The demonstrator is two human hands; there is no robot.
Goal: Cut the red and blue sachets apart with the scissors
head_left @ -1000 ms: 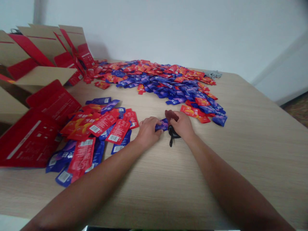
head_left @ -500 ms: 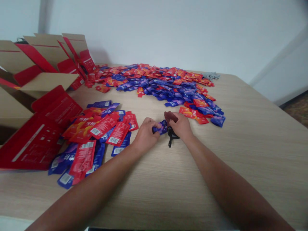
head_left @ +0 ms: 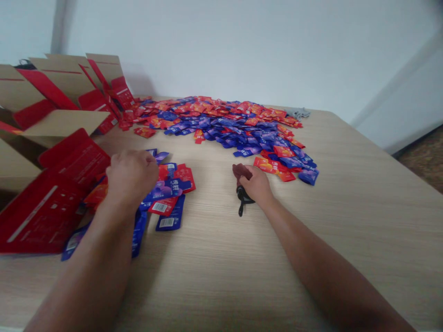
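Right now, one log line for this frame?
left hand: over near packet pile, grip unclear | right hand: on dark stamp, on table | big packet pile: behind | boxes: left

Table (head_left: 346,193): light wood.
Far edge: big heap of packets (head_left: 235,124).
Left edge: small heap (head_left: 162,193), cardboard boxes (head_left: 58,120).
Middle: black tool (head_left: 242,203).

A blue-purple sachet (head_left: 166,188) lies flat atop the near pile; a dark red-and-black tool (head_left: 241,184) rests on the table.

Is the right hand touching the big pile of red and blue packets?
Apart. In the head view, bare table shows between the right hand, which rests on a small black tool, and the nearest packets of the big pile.
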